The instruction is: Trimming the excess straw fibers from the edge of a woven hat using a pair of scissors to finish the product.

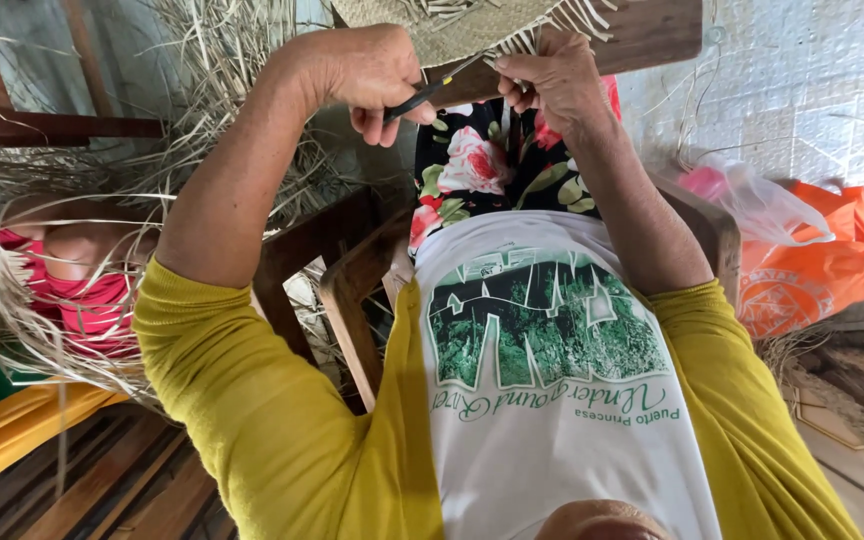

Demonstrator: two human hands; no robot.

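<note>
Setting: dim wooden workspace strewn with dried straw (42,300) | woven straw piece (452,30) lies on the tabletop (652,35) edge, loose ends above right hand (552,80), grip pinching strands | left hand (372,75) grip closed around scissors (432,88), blades beside the pinch | advice: hold strands taut, snip close | orange bag (802,270) rightward.

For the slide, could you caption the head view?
Left hand holds a dark tool against a woven straw piece pinched by the right hand.

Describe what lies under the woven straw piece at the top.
A dark wooden board sits under the woven straw piece. Both hands work its fringe; the left holds a dark tool. Anything farther beneath is covered.
</note>
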